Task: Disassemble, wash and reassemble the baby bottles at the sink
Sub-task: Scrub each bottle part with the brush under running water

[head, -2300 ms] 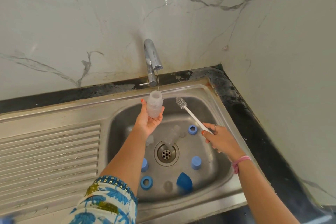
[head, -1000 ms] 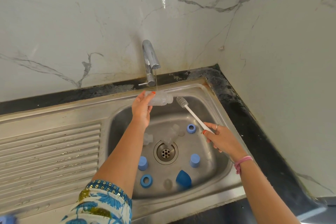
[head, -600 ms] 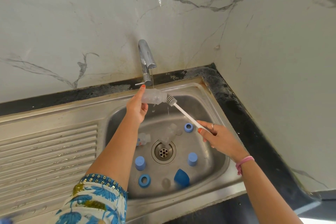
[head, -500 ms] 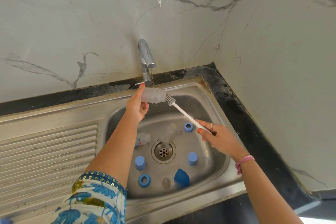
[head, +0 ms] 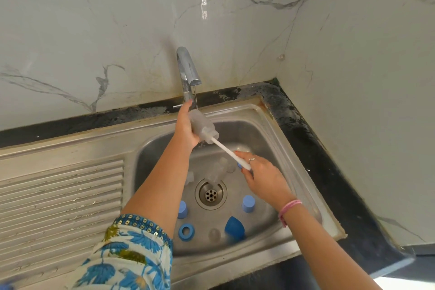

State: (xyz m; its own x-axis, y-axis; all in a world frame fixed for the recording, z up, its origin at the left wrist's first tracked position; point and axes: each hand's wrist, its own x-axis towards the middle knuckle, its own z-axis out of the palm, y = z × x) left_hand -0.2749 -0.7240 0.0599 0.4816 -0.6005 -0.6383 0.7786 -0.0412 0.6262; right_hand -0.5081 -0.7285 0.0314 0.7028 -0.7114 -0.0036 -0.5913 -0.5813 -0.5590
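From the head view, your left hand grips the clear bottle tilted under the tap, its mouth facing right. Your right hand pinches the white brush, its head inside the bottle. Twist the brush as you stroke and reach the base. Below, blue caps, rings and clear parts lie around the drain of the steel sink, in a marble-tiled corner with a grimy black counter edge.
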